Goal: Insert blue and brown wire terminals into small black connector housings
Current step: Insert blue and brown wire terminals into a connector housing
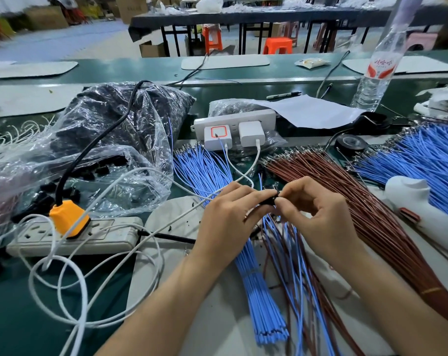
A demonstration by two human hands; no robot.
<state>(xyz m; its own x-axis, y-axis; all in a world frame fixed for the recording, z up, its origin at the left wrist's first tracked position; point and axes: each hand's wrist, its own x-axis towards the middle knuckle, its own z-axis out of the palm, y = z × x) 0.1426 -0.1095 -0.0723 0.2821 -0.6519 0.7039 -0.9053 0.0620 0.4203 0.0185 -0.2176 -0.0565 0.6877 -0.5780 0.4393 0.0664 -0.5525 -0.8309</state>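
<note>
Cable (257,152), white, crosses blue wires (205,165); left hand (225,217) and right hand (318,214) pinch, seemingly, one black housing (276,197).

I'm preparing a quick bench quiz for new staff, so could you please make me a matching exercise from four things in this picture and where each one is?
Things:
1. orange plug
2. water bottle
3. brown wire bundle
4. black connector housing

Places:
A. pinched between the left hand and the right hand
B. standing at the far right of the bench
C. plugged into the power strip on the left
D. fanned out to the right of the hands

Pairs: 1-C, 2-B, 3-D, 4-A
</note>
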